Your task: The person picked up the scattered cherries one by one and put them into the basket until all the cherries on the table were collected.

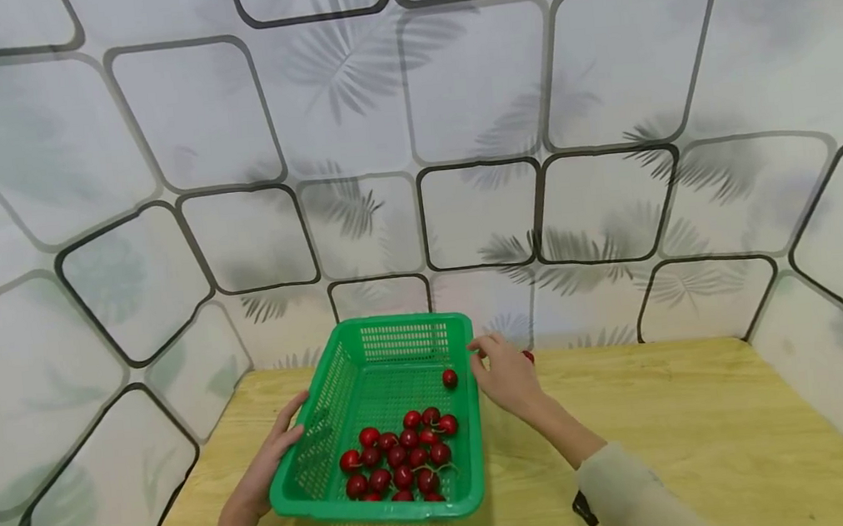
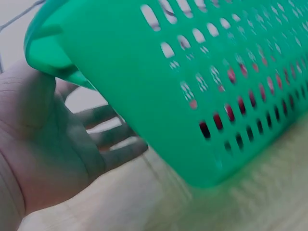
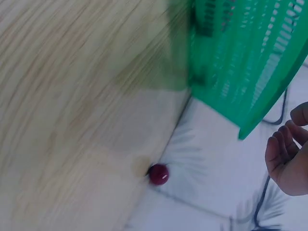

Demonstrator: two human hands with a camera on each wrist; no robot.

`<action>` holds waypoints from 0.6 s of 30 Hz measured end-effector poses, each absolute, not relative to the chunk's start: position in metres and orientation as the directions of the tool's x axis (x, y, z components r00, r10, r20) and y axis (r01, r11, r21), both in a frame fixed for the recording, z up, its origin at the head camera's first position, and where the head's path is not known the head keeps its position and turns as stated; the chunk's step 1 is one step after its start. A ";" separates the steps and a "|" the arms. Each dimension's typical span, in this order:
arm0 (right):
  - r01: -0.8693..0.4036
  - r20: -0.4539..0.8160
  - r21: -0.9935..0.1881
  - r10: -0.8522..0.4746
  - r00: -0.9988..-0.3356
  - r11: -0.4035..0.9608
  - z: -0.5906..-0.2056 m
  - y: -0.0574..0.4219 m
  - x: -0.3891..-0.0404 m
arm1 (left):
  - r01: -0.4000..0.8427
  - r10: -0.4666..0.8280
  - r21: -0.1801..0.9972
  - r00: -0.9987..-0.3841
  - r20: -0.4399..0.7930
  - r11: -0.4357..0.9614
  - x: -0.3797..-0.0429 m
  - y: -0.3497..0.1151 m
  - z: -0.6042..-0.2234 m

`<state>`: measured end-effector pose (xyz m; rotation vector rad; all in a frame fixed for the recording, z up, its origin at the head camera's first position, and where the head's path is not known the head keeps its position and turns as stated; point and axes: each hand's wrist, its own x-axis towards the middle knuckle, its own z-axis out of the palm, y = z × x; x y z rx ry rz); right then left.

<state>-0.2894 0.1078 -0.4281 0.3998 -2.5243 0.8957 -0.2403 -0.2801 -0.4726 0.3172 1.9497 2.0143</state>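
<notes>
A green plastic basket (image 1: 413,510) with slotted walls stands on the table, tilted slightly in the head view. Many round dark-red cherries (image 1: 397,457) lie at its near end, some with stems. One single cherry (image 1: 450,378) sits apart by the right wall. Along the outside of the left wall, my left hand (image 1: 269,464) rests with fairly straight fingers under the rim (image 2: 72,77). My right hand (image 1: 505,373) is beside the basket's far right rim, fingers curled; a bit of dark red, a cherry, shows at its fingertips in the head view. The right wrist view hides that cherry.
Another cherry (image 3: 158,174) lies on the wooden table (image 1: 677,433) near its back edge, right of the basket, partly behind the right hand in the head view. A wall covering (image 1: 478,216) with rounded squares and leaves rises behind the table.
</notes>
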 end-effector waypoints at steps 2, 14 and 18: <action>-0.348 0.447 -0.537 -0.091 -0.890 0.769 -0.433 0.122 -0.296 | -0.068 0.377 0.998 -0.924 -0.062 -0.003 -0.241 -0.280 -0.473; -0.104 0.130 -0.514 -0.043 -0.991 0.852 -0.474 0.202 -0.335 | -0.002 0.335 0.997 -0.942 -0.029 0.079 -0.244 -0.278 -0.475; -0.112 0.111 -0.472 -0.067 -0.992 0.874 -0.478 0.204 -0.344 | -0.001 0.331 0.997 -0.943 -0.028 0.083 -0.243 -0.279 -0.474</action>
